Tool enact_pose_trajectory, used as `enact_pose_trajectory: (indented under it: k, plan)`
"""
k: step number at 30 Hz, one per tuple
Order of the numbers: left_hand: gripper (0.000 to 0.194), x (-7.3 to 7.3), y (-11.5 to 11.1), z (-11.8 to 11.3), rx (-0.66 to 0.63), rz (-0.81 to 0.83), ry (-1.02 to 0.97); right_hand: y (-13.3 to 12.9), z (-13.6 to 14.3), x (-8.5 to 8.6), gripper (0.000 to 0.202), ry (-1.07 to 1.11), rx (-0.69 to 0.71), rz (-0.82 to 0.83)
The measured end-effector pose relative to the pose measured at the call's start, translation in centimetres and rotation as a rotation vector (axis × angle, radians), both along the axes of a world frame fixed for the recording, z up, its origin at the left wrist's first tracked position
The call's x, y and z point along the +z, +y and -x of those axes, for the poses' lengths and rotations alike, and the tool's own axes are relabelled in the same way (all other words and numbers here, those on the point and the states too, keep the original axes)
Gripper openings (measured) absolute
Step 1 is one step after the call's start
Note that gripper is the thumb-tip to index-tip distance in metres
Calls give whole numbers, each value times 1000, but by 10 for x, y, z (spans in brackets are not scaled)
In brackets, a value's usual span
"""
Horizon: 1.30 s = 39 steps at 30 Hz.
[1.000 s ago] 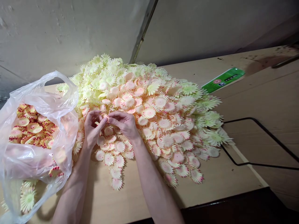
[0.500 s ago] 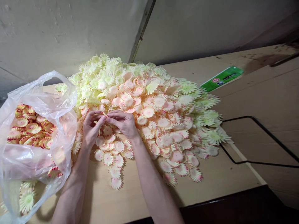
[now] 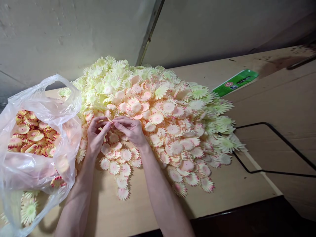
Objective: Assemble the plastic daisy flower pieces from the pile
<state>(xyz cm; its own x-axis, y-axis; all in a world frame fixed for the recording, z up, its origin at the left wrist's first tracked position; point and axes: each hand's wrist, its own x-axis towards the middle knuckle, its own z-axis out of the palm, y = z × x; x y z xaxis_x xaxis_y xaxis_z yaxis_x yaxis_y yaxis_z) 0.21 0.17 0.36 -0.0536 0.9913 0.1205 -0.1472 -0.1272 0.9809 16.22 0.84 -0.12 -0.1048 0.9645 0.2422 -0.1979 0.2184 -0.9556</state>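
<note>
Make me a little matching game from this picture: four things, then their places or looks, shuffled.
Things
1. plastic bag
2. green strip
3. black wire
4. right hand

Places or looks
A. bent, reaching the picture's right edge
B. fingertips close to those of the left hand
C. see-through, with red-edged flower pieces inside
D. at the upper right edge of the big flower pile

Right pairs: 1-C, 2-D, 3-A, 4-B

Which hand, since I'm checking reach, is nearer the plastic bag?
The left. The left hand is just to the right of the plastic bag in the picture, over the flower pile; the right hand is farther right, beyond the left one.
</note>
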Motion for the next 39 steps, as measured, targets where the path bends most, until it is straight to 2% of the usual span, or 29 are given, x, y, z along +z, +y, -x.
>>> enact_pose_trajectory:
  k: [4, 9, 13, 16, 19, 23, 25, 30, 35, 39]
  plan:
    - [38, 0, 0, -1, -11, -5, 10, 1, 1, -1, 20, -9, -47, -6]
    - [36, -2, 0, -1, -17, -18, -38, 5, 3, -10, 30, 60, -69, 142]
    - [32, -3, 0, 0, -14, -22, -114, 8, 3, -12, 36, 198, -112, 221]
    - [31, -2, 0, 0, -6, -29, -49, 7, 3, -10, 35, 246, -41, 239]
    - [34, -3, -1, -1, -73, -42, 37, 5, 4, -9, 34, 176, 29, 245]
    - [40, -7, -2, -1, -125, -85, 118, 3, 5, -6, 37, 132, 8, 242]
    - [40, -8, -2, -1, -116, -130, 149, 3, 6, -4, 38, 116, -13, 228]
    - [22, -6, -2, -2, -53, -173, 203, 3, 7, -2, 37, 60, -68, 189]
    - [22, -2, -3, -4, -64, -155, 220, 2, 7, -2, 38, 52, -46, 219]
    - [28, -2, -3, -5, 14, -122, 193, 0, 6, 1, 31, 64, -16, 185]
